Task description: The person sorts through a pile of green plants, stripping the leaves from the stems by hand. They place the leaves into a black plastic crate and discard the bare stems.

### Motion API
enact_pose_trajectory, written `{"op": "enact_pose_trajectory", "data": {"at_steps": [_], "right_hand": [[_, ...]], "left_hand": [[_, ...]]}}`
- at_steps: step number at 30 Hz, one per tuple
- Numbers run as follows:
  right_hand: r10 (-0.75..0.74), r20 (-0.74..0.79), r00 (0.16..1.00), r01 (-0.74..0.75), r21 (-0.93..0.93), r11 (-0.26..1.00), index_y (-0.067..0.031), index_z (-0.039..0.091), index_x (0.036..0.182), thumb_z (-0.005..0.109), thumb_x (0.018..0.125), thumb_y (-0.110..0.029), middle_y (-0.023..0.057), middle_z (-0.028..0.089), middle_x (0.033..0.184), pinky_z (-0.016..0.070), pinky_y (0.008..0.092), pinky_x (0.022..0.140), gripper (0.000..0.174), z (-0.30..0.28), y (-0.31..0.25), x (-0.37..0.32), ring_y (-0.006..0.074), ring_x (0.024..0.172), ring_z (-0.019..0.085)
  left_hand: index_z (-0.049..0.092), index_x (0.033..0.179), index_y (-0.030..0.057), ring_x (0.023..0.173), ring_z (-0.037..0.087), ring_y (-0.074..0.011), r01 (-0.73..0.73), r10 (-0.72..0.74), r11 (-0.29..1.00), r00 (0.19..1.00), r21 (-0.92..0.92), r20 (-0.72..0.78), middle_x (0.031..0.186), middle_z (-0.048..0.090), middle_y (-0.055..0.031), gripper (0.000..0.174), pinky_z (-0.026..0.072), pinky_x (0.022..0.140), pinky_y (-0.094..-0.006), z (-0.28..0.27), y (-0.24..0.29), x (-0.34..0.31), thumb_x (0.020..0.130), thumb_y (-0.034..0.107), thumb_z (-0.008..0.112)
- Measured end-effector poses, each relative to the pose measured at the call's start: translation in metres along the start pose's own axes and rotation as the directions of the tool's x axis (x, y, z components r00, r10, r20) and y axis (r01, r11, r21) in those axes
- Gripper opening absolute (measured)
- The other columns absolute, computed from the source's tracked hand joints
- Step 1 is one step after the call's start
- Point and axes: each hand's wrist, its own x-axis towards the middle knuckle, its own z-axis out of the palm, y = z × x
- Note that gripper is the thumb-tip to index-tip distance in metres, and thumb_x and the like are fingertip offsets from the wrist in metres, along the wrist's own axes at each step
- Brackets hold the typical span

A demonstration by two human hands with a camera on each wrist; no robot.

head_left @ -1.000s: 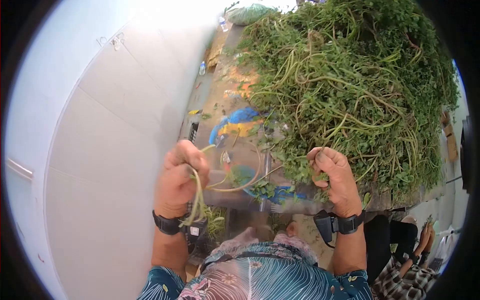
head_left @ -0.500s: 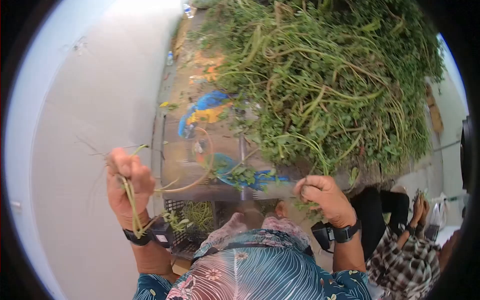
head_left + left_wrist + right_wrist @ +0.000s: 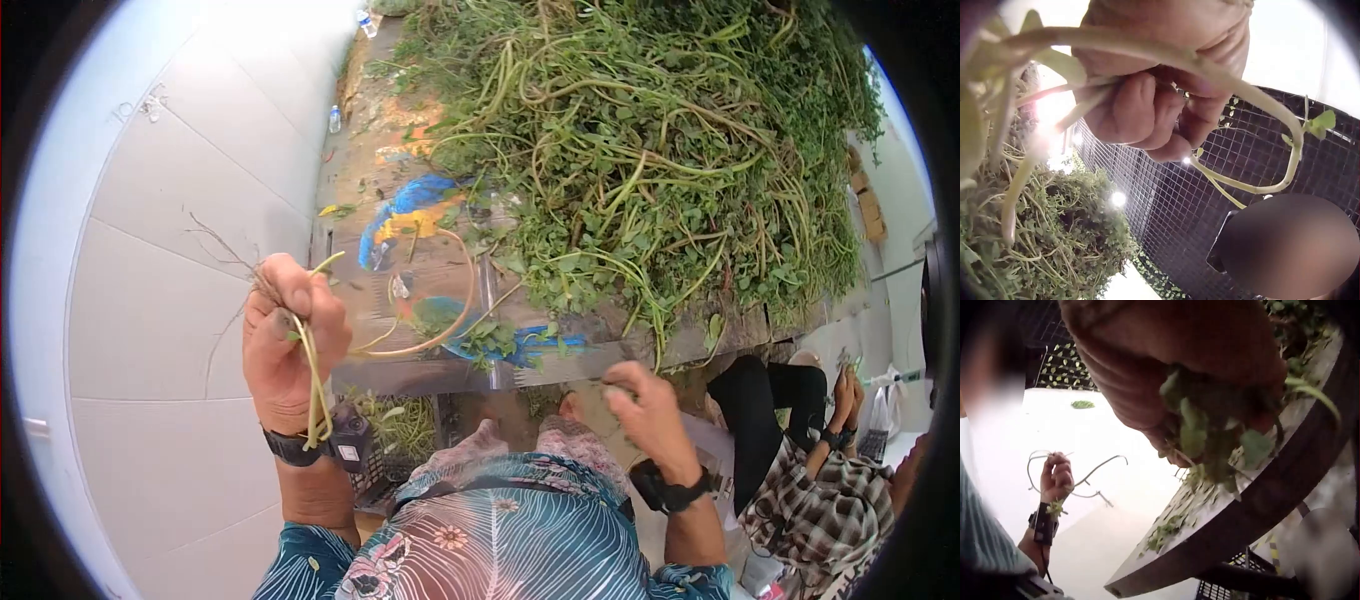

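Observation:
My left hand (image 3: 297, 345) grips several pale green stems (image 3: 317, 385), left of the table's front corner. Thin roots stick out behind its fingers, and a long brownish stem (image 3: 430, 345) curves from it over the table. The left wrist view shows the fingers (image 3: 1160, 119) curled round the stems, one bending in a loop (image 3: 1285, 125). Just off the table's front edge is my right hand (image 3: 645, 410), its fingers bent. In the right wrist view that hand (image 3: 1191, 356) holds a small leafy bunch (image 3: 1194, 428), partly hidden by the fingers.
A large heap of leafy greens (image 3: 640, 180) covers the table's right side. Scattered leaves (image 3: 490, 340) lie near the front edge (image 3: 440, 377). Below are stems in a dark crate (image 3: 405, 425). Another person (image 3: 820, 500) sits at the right; a pale wall (image 3: 170, 320) stands left.
My right hand has moved down from the heap, past the table's front edge. My left hand, still gripping stems, went left and then came slightly back right. The view has shifted.

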Motion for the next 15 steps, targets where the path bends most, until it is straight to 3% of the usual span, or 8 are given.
{"op": "enact_pose_trajectory", "data": {"at_steps": [2,5,8,11,15], "right_hand": [[-0.203,0.0,0.979,0.2,-0.163,0.966,0.0011,0.053,0.106,0.059,0.078,-0.013,0.0183,0.062,0.088,0.0477,0.0345,0.075,0.032,0.024,0.013,0.021,0.0291,0.086,0.062],[-0.074,0.113,0.991,0.101,-0.257,0.961,-0.0003,0.048,0.113,0.062,0.077,-0.016,0.022,0.061,0.086,0.0477,0.0394,0.07,0.042,0.043,-0.011,0.045,0.0371,0.081,0.061],[-0.138,0.171,0.975,0.186,-0.301,0.935,-0.0014,0.042,0.118,0.065,0.075,-0.018,0.0225,0.061,0.082,0.0466,0.0441,0.066,0.051,0.073,-0.028,0.061,0.0403,0.076,0.06],[-0.13,0.23,0.964,0.211,-0.37,0.905,-0.0036,0.044,0.117,0.069,0.071,-0.017,0.0203,0.06,0.075,0.0455,0.0429,0.061,0.054,0.1,-0.034,0.073,0.0374,0.07,0.06],[-0.245,0.243,0.939,0.332,-0.439,0.835,-0.004,0.051,0.107,0.067,0.073,-0.015,0.0207,0.061,0.074,0.0456,0.0446,0.061,0.039,0.117,-0.03,0.082,0.0384,0.071,0.06]], "left_hand": [[0.046,0.086,0.0045,0.044,0.035,-0.0073,0.009,-0.009,1.0,1.0,-0.006,0.003,0.062,0.05,-0.0074,0.022,0.026,0.037,-0.021,-0.002,0.002,-0.008,0.082,0.019,0.062],[0.046,0.086,0.003,0.045,0.038,-0.0089,0.035,-0.035,0.999,0.999,-0.004,-0.008,0.065,0.051,-0.009,0.022,0.0279,0.038,-0.022,-0.007,0.006,-0.025,0.082,0.018,0.061],[0.046,0.086,0.0021,0.046,0.039,-0.0096,0.045,-0.045,0.999,0.996,-0.004,-0.083,0.067,0.052,-0.0099,0.02,0.0297,0.039,-0.0224,-0.01,0.01,-0.041,0.082,0.016,0.06],[0.046,0.086,0.0043,0.043,0.035,-0.0085,0.03,-0.027,0.999,0.994,0.031,-0.107,0.062,0.048,-0.0066,0.021,0.0257,0.036,-0.022,-0.011,0.016,-0.048,0.084,0.019,0.061],[0.046,0.086,0.006,0.041,0.032,-0.0076,0.022,-0.009,0.996,0.989,0.082,-0.149,0.058,0.046,-0.0043,0.022,0.0231,0.034,-0.0216,-0.012,0.02,-0.055,0.085,0.021,0.063]]}}
